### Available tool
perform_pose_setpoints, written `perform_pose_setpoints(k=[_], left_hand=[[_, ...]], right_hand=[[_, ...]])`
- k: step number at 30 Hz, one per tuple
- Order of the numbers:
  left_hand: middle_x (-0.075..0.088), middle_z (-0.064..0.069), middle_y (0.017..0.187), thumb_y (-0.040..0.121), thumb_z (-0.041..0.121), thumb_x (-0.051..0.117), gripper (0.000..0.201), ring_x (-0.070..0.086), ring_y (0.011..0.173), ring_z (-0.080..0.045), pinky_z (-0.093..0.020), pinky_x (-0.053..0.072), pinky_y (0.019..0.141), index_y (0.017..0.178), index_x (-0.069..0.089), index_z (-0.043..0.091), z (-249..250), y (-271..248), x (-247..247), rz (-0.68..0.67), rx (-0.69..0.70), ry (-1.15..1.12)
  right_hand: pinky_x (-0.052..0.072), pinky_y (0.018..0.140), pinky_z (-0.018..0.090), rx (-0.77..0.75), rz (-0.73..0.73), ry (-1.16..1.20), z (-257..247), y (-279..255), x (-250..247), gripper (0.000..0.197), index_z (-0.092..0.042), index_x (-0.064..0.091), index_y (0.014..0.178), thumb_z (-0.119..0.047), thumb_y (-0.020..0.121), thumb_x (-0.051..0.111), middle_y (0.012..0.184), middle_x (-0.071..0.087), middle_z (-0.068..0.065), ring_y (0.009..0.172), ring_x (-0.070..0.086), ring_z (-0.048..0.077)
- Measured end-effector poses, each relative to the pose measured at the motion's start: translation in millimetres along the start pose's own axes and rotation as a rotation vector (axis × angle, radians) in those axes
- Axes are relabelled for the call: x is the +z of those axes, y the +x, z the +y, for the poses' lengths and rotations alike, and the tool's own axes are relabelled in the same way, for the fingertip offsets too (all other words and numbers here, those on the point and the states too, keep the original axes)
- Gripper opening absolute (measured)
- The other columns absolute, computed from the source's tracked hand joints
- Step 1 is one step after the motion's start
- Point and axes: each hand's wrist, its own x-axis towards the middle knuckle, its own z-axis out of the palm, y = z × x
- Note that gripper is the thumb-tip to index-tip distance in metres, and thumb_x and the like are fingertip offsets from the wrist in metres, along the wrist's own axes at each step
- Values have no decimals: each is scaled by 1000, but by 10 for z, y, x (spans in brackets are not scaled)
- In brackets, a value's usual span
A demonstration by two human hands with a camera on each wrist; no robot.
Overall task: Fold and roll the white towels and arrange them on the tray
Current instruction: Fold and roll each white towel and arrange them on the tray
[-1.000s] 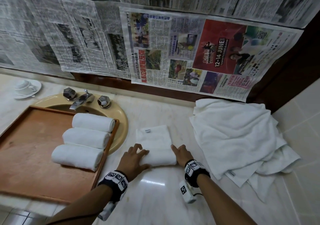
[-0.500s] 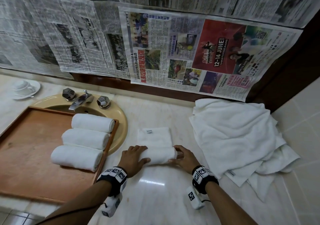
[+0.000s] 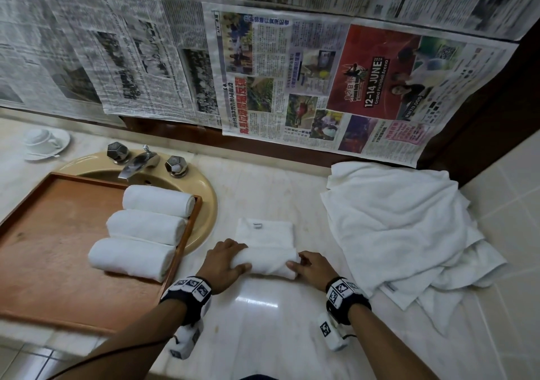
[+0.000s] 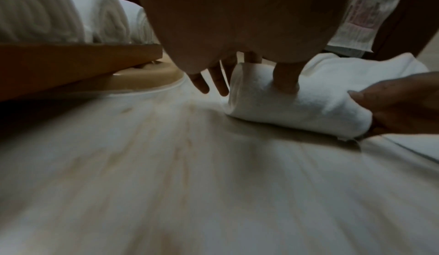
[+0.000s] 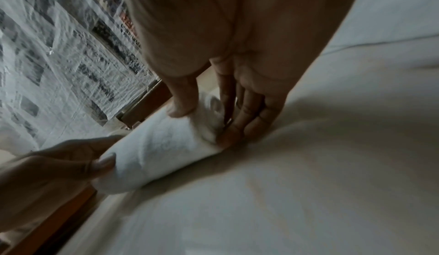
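Note:
A folded white towel (image 3: 264, 232) lies on the marble counter, its near part wound into a roll (image 3: 267, 262). My left hand (image 3: 229, 259) grips the roll's left end, thumb pressed into the roll (image 4: 297, 106) in the left wrist view. My right hand (image 3: 302, 265) pinches the right end; its fingers (image 5: 240, 120) sit against the coil of the towel (image 5: 161, 152) in the right wrist view. Three rolled towels (image 3: 146, 227) lie side by side at the right end of the wooden tray (image 3: 52, 248).
A heap of loose white towels (image 3: 403, 233) lies on the counter to the right. The tray sits over a beige sink (image 3: 201, 204) with a tap (image 3: 137, 163). A cup and saucer (image 3: 43, 142) stand far left. Newspaper (image 3: 292, 87) covers the wall behind.
Both hands went from resting at the folded towel's near edge to gripping a roll. The roll has grown thicker and the flat part beyond it is shorter.

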Motion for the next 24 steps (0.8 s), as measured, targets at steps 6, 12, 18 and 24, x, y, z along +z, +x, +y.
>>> perform_pose_setpoints(k=[6,12,18,24], left_hand=[[54,-4,131,85,62,47,63,49,121,-23,-32,35,101,133,53,22,122,273,-171,-209,-145,-94],[63,-8,99,86,60,56,40,60,96,-28,-34,45,82,107,49,27,153,437,-277,-240,-255,-157],[65,-8,98,72,74,54,52,63,91,-28,-34,52,81,101,53,31,170,505,-318,-224,-296,-130],[55,6,130,91,64,42,44,54,114,-22,-41,43,94,123,53,36,316,491,-284,67,-40,232]], right_hand=[[37,63,28,153,-79,-68,-227,28,-80,50,-17,51,64,-55,97,47,71,57,0,71,54,19],[40,92,32,103,169,-210,-371,-9,-22,51,-13,50,129,-53,96,47,128,52,10,118,52,27],[45,97,39,-482,299,-593,-408,-35,185,65,-26,59,122,-56,67,76,123,55,-6,114,49,15],[48,93,43,-453,275,-551,-430,122,162,60,-27,63,125,-34,68,82,115,62,-7,112,51,14]])
